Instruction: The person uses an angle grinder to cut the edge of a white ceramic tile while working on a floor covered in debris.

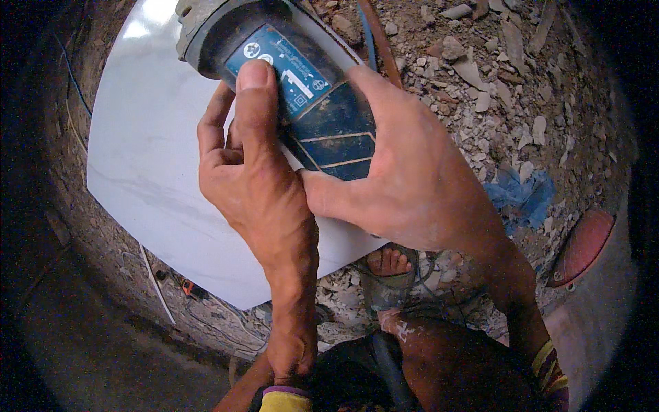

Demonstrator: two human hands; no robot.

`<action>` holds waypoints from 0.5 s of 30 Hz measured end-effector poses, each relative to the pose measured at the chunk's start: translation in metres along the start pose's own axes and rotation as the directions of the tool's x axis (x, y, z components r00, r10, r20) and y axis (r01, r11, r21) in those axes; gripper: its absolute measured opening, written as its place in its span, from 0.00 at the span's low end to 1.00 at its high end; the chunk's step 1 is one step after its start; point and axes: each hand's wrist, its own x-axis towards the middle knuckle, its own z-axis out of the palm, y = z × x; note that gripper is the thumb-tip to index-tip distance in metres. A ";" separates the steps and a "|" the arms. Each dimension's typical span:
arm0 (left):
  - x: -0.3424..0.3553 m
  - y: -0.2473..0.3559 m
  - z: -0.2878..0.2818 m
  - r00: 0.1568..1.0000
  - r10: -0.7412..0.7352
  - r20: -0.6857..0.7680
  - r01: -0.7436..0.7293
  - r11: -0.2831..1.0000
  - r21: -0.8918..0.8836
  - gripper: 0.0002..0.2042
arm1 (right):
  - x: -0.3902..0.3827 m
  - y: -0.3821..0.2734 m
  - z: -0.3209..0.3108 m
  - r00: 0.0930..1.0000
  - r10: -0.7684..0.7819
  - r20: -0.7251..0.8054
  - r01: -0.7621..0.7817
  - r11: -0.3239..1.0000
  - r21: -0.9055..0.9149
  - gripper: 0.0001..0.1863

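Note:
A dark blue angle grinder [334, 130] with a grey metal head [195, 27] and a blue label is held up close in both my hands. Its head points to the far left. My left hand [257, 161] is closed on the near left side, the thumb pressed on the label and the fingers curled partly out of sight. Around the rear of the body wraps my right hand [415, 175], its thumb on the near side; its other fingers are mostly hidden. Beneath the tool lies a large glossy white tile [147, 151] with faint grey veins.
Broken rubble [487, 89] covers the ground to the right, with a crumpled blue plastic bag [522, 196] and a red oval object [583, 247]. My sandalled foot [389, 264] stands by the tile's near edge. Cables and a thin white strip [156, 285] lie lower left.

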 end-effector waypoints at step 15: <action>-0.002 -0.004 -0.003 0.999 0.031 0.018 -0.031 1.000 0.004 0.38 | -0.004 0.003 0.006 0.998 -0.028 -0.051 0.027 1.000 -0.011 0.33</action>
